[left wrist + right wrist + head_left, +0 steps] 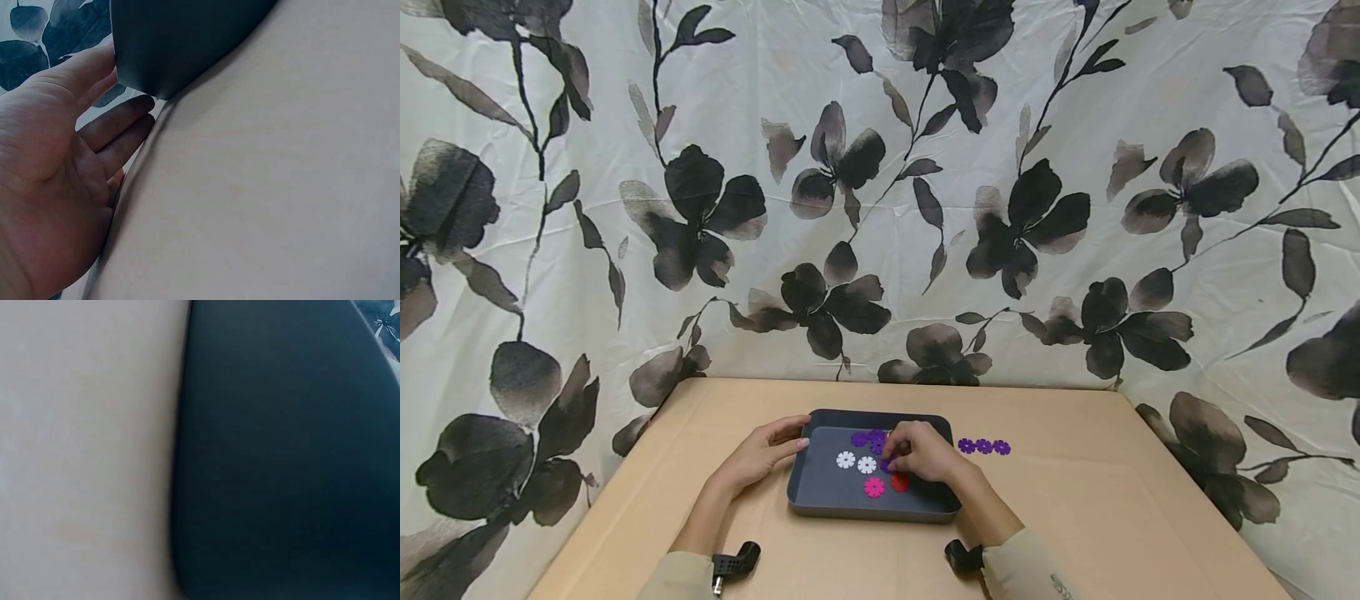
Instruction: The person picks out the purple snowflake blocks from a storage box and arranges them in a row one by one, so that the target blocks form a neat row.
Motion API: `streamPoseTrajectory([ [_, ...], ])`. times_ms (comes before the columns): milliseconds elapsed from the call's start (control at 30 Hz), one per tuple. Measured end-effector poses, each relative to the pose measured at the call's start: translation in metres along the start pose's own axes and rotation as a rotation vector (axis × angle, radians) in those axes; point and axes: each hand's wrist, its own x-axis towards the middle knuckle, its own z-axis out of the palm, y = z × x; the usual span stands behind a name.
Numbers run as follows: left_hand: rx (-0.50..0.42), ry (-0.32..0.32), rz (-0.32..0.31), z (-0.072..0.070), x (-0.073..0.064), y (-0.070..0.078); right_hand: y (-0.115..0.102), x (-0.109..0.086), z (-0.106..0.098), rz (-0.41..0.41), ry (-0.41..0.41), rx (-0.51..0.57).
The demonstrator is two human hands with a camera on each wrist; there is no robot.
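Note:
A dark grey tray (820, 492) lies on the table with small flower-shaped pieces in it. Among these are two white flowers (856, 462), a pink flower (874, 487), a red flower (899, 482) and several purple ones (876, 439). My left hand (765, 452) touches the tray's left rim. In the left wrist view, that hand's (56, 156) thumb and fingers lie along the tray wall (181, 44), fingers loosely extended. Over the tray's right half, my right hand (925, 450) has its fingers curled, fingertips pinching at a purple flower (886, 464) that they partly cover.
Three purple flowers (983, 447) lie in a row on the table (1075, 492), just right of the tray. A floral cloth (925, 250) hangs behind the table. The right wrist view shows mainly the tray's outer wall (281, 456) beside the tabletop.

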Motion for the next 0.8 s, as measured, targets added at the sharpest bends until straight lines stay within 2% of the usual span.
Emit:
streamPoseTrajectory([
  [167,-0.001,-0.003,0.002,0.0,0.0,0.0,-0.002,-0.002,-0.001,-0.022,-0.016,-0.011],
  [300,0.0,0.001,0.004,0.0,0.0,0.0,-0.002,-0.003,-0.002,-0.011,0.001,0.002],
  [433,0.002,-0.001,0.001,0.0,0.0,0.0,0.002,-0.006,-0.005,0.029,0.053,0.073],
  [567,0.003,-0.002,0.005,-0.001,0.0,0.0,0.006,-0.008,-0.011,0.033,0.112,0.158],
  [800,-0.001,-0.007,0.011,-0.001,0.001,-0.001,0.015,-0.018,-0.033,0.067,0.211,0.283],
])
